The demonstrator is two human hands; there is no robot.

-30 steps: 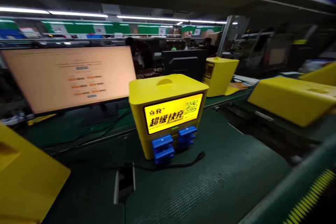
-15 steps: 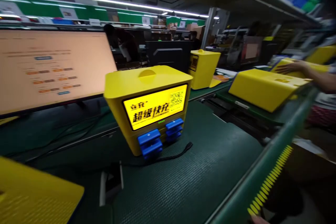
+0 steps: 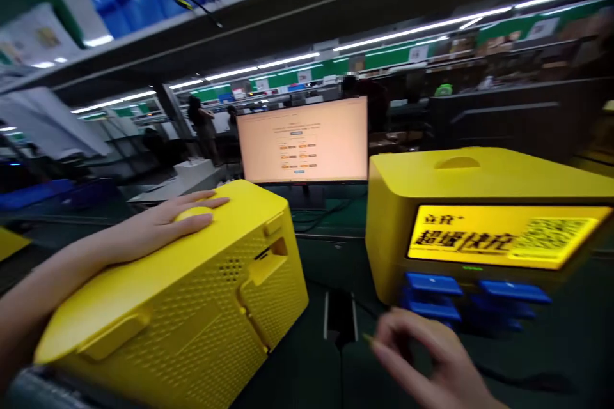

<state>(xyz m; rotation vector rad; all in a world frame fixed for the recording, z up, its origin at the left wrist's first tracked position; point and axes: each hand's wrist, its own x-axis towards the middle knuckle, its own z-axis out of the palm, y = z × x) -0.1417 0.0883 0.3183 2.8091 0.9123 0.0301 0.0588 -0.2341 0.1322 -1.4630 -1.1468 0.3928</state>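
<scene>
Yellow plastic cabinet [image 3: 182, 294] now lies tipped on its side at left of green bench mat [image 3: 307, 358] — absent from that spot a second ago. Left hand [image 3: 167, 223] rests flat, fingers spread, on its upper face. Right hand [image 3: 426, 358] has come in low, fingers loosely curled, holding nothing, just below blue slots [image 3: 432, 291] of lit cabinet [image 3: 480, 217]. Narrow gap between cabinets; monitor [image 3: 303, 139] behind.
</scene>
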